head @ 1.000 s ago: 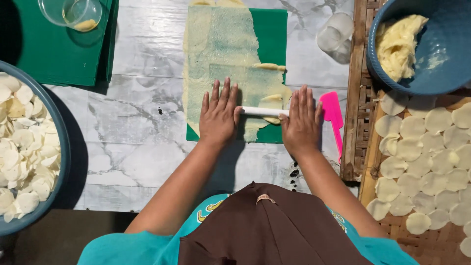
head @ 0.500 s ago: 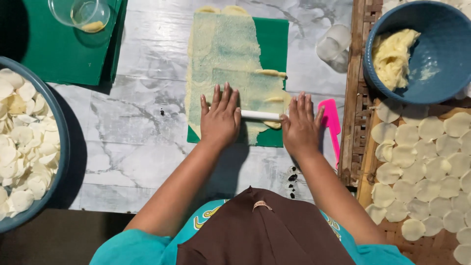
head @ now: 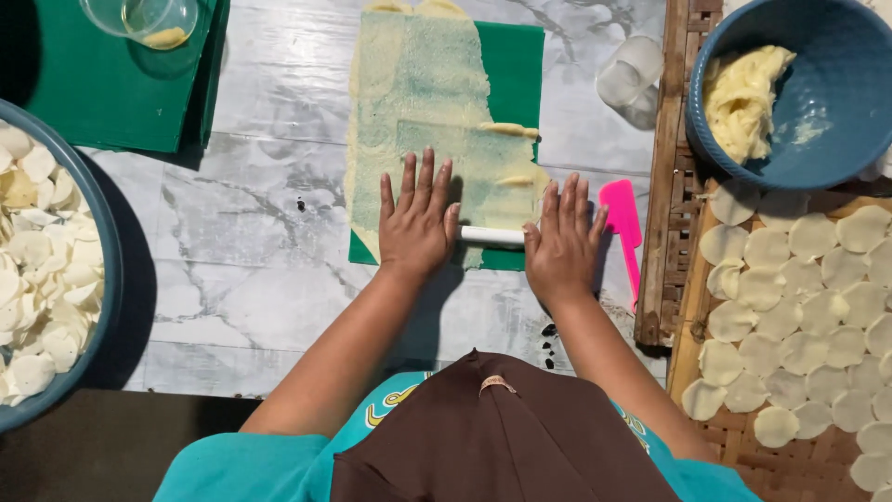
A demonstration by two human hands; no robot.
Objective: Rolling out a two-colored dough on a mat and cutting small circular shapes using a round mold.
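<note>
A thin white rolling pin [head: 491,235] is pressed under two flat, open palms, the left hand [head: 415,223] and the right hand [head: 559,244] each laid over one end, nothing gripped. It lies at the near edge of a pale dough sheet [head: 418,102] spread on a green mat [head: 511,65] on the marble surface [head: 251,242]. The sheet is judged very thin, soft and easily torn, the pin light, stiff and best driven from its ends

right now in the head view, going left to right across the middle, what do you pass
Blue bowl of white dough discs → bare marble tabletop → left hand → white rolling pin → right hand → pink scraper → woven tray of flat round discs.
</note>
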